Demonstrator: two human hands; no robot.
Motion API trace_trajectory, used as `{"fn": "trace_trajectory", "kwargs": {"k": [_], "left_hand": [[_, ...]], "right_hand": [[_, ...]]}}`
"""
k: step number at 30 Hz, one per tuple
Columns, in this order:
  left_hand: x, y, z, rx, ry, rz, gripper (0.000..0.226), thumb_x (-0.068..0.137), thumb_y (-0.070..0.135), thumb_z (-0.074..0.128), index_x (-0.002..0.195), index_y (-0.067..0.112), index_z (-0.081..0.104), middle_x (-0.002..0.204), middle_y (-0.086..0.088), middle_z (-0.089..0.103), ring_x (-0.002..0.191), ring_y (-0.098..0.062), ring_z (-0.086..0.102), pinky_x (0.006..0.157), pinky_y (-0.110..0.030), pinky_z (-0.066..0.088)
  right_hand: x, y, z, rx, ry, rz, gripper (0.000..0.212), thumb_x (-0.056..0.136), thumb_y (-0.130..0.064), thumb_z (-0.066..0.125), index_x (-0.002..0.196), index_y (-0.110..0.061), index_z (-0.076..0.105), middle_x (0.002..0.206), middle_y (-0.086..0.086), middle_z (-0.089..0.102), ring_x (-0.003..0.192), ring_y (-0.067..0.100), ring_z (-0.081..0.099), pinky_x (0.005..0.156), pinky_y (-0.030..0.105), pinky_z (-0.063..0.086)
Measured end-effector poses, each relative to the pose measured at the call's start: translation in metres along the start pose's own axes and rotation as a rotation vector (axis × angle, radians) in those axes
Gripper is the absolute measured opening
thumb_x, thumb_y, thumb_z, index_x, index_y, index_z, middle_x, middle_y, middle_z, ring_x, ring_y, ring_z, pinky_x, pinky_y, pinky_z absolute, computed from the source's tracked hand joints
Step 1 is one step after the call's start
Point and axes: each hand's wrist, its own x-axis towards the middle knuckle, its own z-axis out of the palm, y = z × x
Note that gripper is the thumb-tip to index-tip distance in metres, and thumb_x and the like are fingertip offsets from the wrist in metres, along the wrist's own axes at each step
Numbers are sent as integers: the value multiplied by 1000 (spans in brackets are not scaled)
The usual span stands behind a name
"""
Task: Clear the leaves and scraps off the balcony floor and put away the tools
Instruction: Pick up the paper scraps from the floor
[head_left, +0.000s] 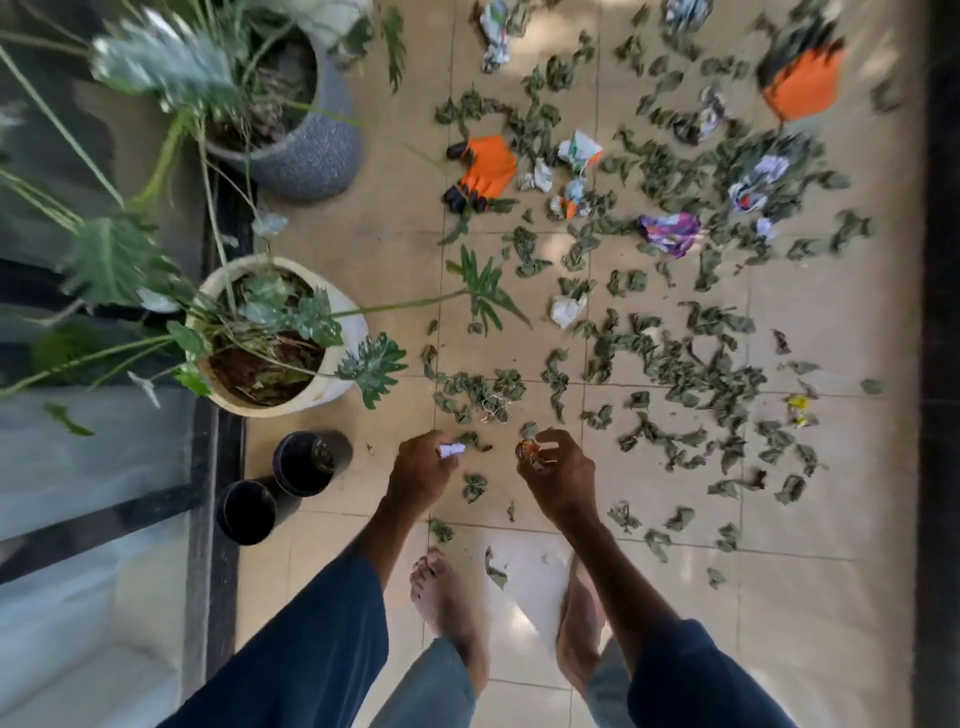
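Our left grip (421, 470) is curled and pinches a small crumpled white paper scrap (450, 450) at the fingertips. Our right grip (558, 475) is closed round a bunch of orange-and-brown scraps (529, 453). Both forearms reach down and forward, with the hands side by side but apart above the beige tiled balcony floor (384, 249). Dried green leaves (691, 364) lie scattered ahead and to the right. Among them are an orange claw-tipped garden glove (488, 166) and, farther off, a second orange glove (802, 83). On the left stand a round white planter (353, 332), two small black plastic pots (306, 465) and a dark railing frame (215, 467). A dark edge (943, 364) bounds the right. Bare tile shows between the planter and the leaves.
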Motion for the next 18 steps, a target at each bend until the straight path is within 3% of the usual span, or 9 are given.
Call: {"fn": "trace_trajectory", "kwargs": {"k": [2,5,9,11,13,15,18], "left_hand": [[-12,31,-9,-51,15,-20,30,97,26,65,110,0,72,105,-15,74,94,-25,68,75,-26,44],[-28,85,-21,-164,-70,-87,26,102,23,57,107,0,68,99,-19,70,83,-22,60,67,-28,41],[-29,149,-33,-785,-247,-295,29,101,-1,49,128,1,58,120,-20,66,96,-28,67,74,-35,62],[-22,175,-41,-984,-267,-347,35,97,-6,42,126,2,61,110,-17,67,89,-25,68,66,-34,61],[-10,200,-50,-1096,-277,-385,27,96,6,44,106,3,69,91,-14,70,75,-23,68,65,-33,58],[7,220,-57,-1140,-265,-456,29,99,23,46,88,10,69,74,-7,71,69,-22,66,65,-33,54],[41,240,-58,-989,-229,-418,41,102,48,50,88,16,72,78,-3,76,76,-19,70,65,-32,53]], "right_hand": [[-7,-11,-15,28,-13,-19,31,81,-25,83,107,-19,68,101,1,77,82,15,73,72,26,59],[-12,-38,-40,80,-64,-48,29,80,-28,82,104,-19,71,97,-2,78,83,12,73,78,35,60],[-3,-78,-70,88,-74,-84,23,83,-23,76,106,-20,72,96,-4,77,86,12,72,78,31,59],[9,-95,-87,96,-35,-116,15,83,-16,73,97,-19,74,90,-4,76,81,16,72,76,33,59],[28,-109,-101,75,7,-180,12,79,-7,71,88,-14,75,84,3,76,75,23,73,69,42,60],[48,-123,-112,8,37,-207,16,76,-6,73,90,-10,77,85,9,77,77,24,73,70,40,59],[71,-139,-125,1,-26,-243,20,77,-6,73,96,-9,78,85,8,78,75,11,73,72,31,60]]}}
